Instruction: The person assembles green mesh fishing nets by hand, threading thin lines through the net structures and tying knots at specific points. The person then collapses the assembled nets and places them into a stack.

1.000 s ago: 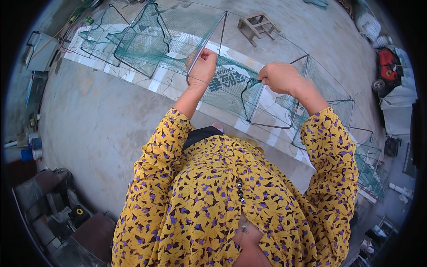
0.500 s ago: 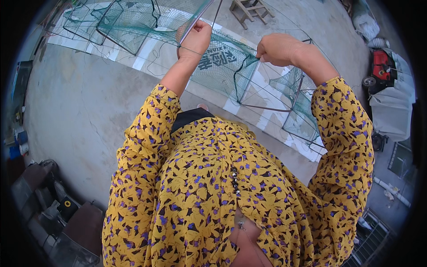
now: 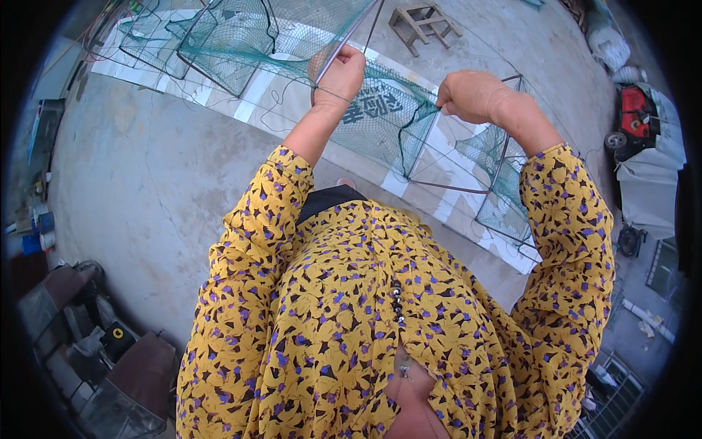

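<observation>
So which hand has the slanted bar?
The left hand, which holds the slanted bar; the right hand pinches gathered green netting instead.

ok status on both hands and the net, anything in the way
Left hand gripping a frame rod. Right hand pinching the green net. Netting spans between them over a white sheet. Wooden stool beyond, apart from both hands.
</observation>
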Motion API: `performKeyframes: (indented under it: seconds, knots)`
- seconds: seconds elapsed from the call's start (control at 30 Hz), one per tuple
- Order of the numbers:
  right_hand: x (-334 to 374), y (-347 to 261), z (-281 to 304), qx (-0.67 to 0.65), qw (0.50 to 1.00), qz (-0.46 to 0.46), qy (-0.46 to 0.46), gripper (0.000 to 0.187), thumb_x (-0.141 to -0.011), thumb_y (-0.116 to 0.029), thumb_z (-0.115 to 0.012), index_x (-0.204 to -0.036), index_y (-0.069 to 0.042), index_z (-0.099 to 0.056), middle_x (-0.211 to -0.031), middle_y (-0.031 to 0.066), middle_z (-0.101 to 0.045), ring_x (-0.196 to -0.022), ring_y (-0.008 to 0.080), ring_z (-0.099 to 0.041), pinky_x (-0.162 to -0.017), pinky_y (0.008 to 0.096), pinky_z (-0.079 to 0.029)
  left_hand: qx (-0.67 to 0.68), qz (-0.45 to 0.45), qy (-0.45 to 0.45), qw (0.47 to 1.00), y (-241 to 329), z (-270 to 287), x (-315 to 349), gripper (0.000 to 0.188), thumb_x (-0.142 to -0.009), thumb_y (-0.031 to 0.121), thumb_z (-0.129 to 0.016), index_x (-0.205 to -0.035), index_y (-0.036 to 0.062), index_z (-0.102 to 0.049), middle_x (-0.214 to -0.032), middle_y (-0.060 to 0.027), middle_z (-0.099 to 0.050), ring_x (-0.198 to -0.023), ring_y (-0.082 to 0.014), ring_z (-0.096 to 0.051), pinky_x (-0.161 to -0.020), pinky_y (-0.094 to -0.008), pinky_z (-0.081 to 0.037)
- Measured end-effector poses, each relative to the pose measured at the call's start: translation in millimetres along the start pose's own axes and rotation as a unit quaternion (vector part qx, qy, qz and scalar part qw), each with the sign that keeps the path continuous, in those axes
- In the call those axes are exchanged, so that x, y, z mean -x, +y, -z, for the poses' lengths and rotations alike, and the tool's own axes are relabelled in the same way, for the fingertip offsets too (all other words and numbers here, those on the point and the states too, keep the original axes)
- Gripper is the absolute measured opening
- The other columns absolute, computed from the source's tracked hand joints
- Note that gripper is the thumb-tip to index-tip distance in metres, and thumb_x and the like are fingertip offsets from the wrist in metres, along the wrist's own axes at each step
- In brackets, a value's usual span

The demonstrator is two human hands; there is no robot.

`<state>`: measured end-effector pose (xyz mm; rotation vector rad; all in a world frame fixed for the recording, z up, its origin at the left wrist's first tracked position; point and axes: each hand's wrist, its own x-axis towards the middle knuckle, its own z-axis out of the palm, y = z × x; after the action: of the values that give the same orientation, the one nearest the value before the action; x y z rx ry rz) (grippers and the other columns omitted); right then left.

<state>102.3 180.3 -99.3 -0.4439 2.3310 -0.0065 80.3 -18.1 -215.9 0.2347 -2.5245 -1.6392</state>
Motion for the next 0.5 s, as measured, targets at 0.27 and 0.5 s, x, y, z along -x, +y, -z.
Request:
performKeyframes:
  seconds: [0.27,0.5]
  knots:
    - [-1,11,-11,0.018,0.996,0.032,0.078,0.012,-0.069,-0.013,-0.067,-0.081,-0.011,-0.068,-0.084,0.0091,-0.065,-0.085,0.0269,-0.061,-0.073,0.0354,-0.048,0.041,0.002,-0.056,0.998,19,-5,7,0.01,-0.071,0.012,-0.055,-0.07,0.002,-0.058,-0.057,-0.0084,-0.054,-0.053,-0.0189,-0.053,-0.05,-0.0301,-0.042]
    - [2,16,-14,-0.049,0.987,0.049,0.144,0.01,-0.068,-0.014,-0.065,-0.076,-0.01,-0.068,-0.078,0.0119,-0.065,-0.079,0.0274,-0.062,-0.068,0.0379,-0.048,-0.086,-0.278,-0.146,0.946,60,-25,68,0.03,-0.076,0.007,-0.061,-0.1,0.0022,-0.044,-0.084,-0.0108,-0.056,-0.056,-0.0194,-0.054,-0.053,-0.0311,-0.044]
